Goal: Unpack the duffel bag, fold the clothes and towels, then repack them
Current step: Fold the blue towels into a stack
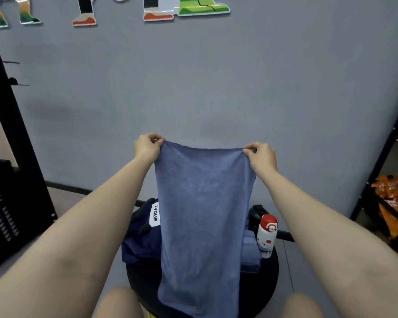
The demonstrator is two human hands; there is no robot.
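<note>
I see my left hand (147,146) and right hand (260,157) each pinching a top corner of the blue towel (200,214), hanging over the round table (264,283), hiding much of the navy duffel bag (140,237).

The towel (200,221) hangs between the hands, the left hand (147,146) pinching its upper left corner and the right hand (261,158) its upper right. Behind and below it stands a round table (264,281). On the table, the bag (140,237) lies left of the towel; a folded towel (251,253) and a bottle (266,236) sit to the right, the bottle just beside the folded towel. A wall (216,76) rises behind everything, with shelves (391,203) at far right.
</note>
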